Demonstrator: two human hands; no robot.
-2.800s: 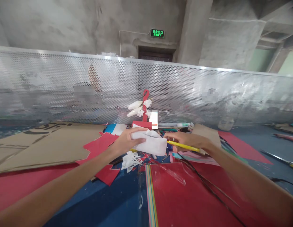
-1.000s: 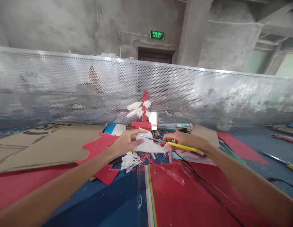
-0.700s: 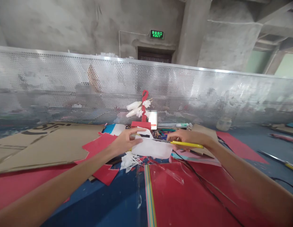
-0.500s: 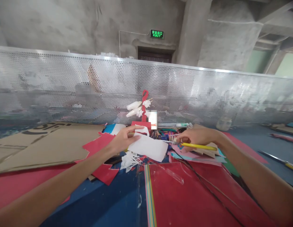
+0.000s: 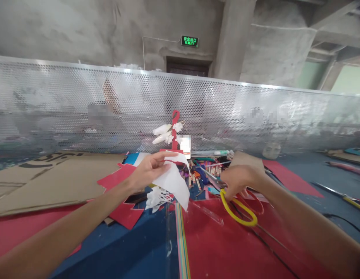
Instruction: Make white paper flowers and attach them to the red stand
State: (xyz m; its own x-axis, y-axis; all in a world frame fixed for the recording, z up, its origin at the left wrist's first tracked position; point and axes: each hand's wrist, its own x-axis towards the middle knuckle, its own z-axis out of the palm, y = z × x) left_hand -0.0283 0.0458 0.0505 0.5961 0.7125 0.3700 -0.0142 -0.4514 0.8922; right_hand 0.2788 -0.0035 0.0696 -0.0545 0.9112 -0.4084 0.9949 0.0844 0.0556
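Note:
My left hand (image 5: 149, 170) pinches a white sheet of paper (image 5: 175, 186) by its upper left side. The sheet hangs curled, with a curved cut strip at its top bending to the right. In my right hand (image 5: 239, 180) is a pair of scissors (image 5: 239, 215), one handle loop yellow and the other reddish. Their blades point up and left, apart from the paper. Below the sheet lies a bunch of white paper cutouts (image 5: 156, 199). Behind it rises a red hook-topped stand (image 5: 174, 130) with white paper flowers (image 5: 162, 133) on it.
Brown cardboard (image 5: 64, 178) and jagged red paper (image 5: 129, 213) lie at left. A large red sheet (image 5: 226, 248) covers the front right. Crayon-like sticks (image 5: 215, 169) clutter the middle. A perforated metal partition (image 5: 133, 100) stands behind. A yellow-handled tool (image 5: 339, 193) lies far right.
My right hand has drawn the scissors away from the paper and turned them, handles swinging down. The paper's right end has dropped and curled. The view has shifted slightly.

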